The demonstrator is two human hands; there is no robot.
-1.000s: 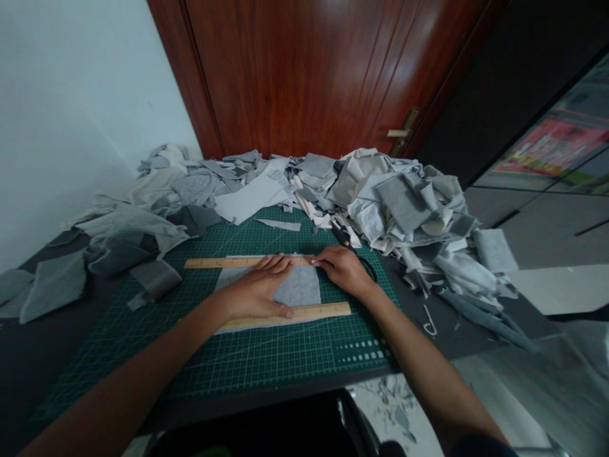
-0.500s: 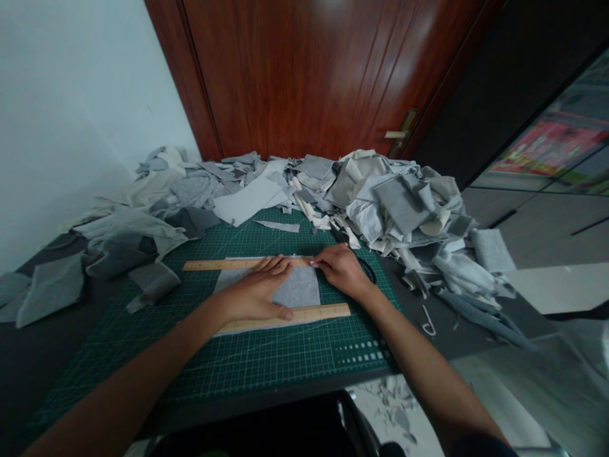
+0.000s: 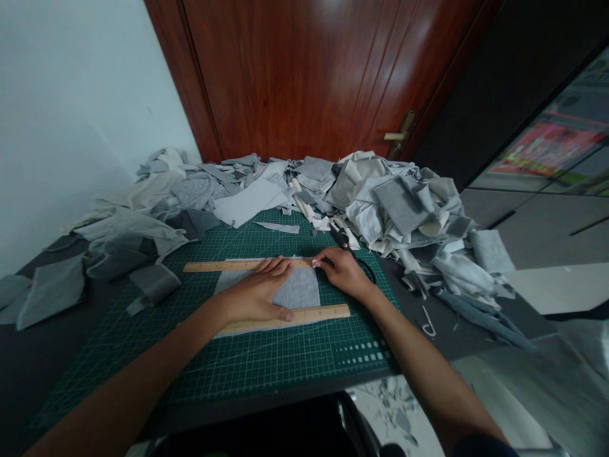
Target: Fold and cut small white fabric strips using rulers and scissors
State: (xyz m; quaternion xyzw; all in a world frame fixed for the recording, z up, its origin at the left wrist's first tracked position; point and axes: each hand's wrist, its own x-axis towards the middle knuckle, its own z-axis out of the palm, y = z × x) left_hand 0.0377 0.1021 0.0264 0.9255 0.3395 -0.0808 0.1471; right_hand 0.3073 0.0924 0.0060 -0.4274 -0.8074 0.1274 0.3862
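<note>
My left hand (image 3: 259,291) lies flat with spread fingers over a piece of grey cloth (image 3: 297,289). Its fingertips press on the far wooden ruler (image 3: 214,266), and its thumb rests on the near wooden ruler (image 3: 323,312). Both rulers lie across the cloth, roughly parallel. At the right part of the far ruler, my right hand (image 3: 345,271) is closed in a pinch on a small pinkish-white piece (image 3: 316,262), close to the cloth's far right corner. Its exact kind is too small to make out. Under the cloth is a green cutting mat (image 3: 266,368).
Heaps of grey and cream fabric scraps (image 3: 404,203) line the back and right of the table, with more scraps (image 3: 128,235) at the left. A dark-handled tool (image 3: 340,236) lies beyond my right hand, partly hidden. A thin cloth strip (image 3: 278,226) rests on the mat.
My right hand has shifted very slightly at the far ruler, and the pinkish-white piece in its fingers shows more clearly. The left hand, rulers and cloth stay in place.
</note>
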